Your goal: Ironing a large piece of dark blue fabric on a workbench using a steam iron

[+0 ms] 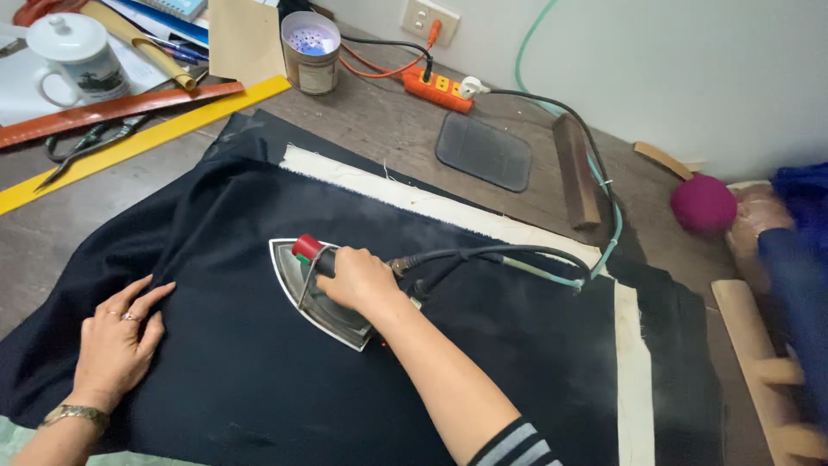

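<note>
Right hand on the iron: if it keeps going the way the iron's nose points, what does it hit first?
The right hand drives the iron toward upper left. Ahead lies only dark fabric with a raised fold; past its edge, probably the yellow ruler, though depth is unclear.

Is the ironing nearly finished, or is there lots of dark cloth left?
It looks partway. The right hand grips the iron in the middle of the dark fabric, which lies fairly smooth near the iron. The left hand presses the cloth flat. Folds near the upper left corner seem still unpressed.
</note>
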